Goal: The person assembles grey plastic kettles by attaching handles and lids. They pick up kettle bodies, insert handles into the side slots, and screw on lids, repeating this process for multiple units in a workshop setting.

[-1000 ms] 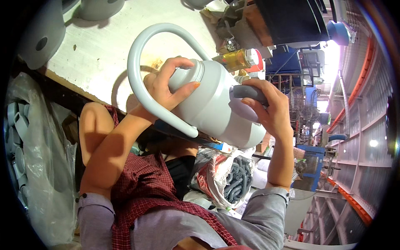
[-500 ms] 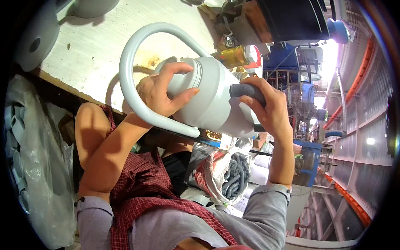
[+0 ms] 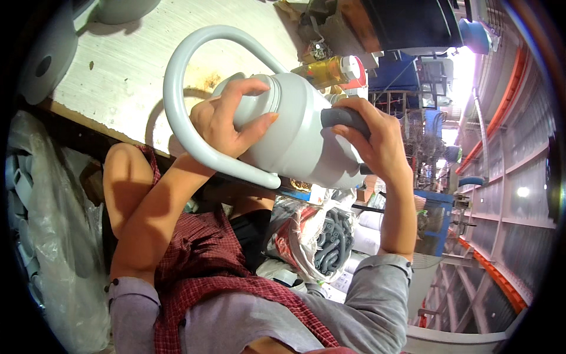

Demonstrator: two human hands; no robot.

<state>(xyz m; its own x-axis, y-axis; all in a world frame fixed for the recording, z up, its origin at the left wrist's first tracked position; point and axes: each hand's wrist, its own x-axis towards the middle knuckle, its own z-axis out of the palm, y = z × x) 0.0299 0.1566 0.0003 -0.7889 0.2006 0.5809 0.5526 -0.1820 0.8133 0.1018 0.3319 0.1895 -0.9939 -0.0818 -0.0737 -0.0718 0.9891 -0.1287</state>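
Jug [image 3: 295, 127] of pale grey plastic is held up between my two hands, its ridged neck [image 3: 273, 100] on my left hand's side and its wide base end on my right hand's side. My left hand [image 3: 221, 121] is curved around the neck, thumb on the nearer side and fingers parted from it over the farther side, so that I clasp the neck between them. A pale grey hoop handle [image 3: 175, 88] arches out past the neck end of the jug and crosses over my left wrist; its near tip ends just beside the jug's body. My right hand [image 3: 380, 133] pinches a dark grey grip [image 3: 345, 120] between thumb and fingers, against the jug's wall; whether it is fixed there I cannot tell.

Past the jug's neck end spreads a white tabletop [image 3: 130, 76], with a grey hollow vessel [image 3: 50, 53] at its edge, well apart from the jug. A yellow bottle with a white cap [image 3: 321, 72] stands near the jug's shoulder, on the side away from my body. Between the jug and my torso sits an open woven sack [image 3: 306, 265] of curved dark grey parts [image 3: 336, 242], and a red checked cloth [image 3: 200, 242] covers my lap. Farther off, past the neck end, is a clear plastic bag [image 3: 65, 259] with grey pieces inside.
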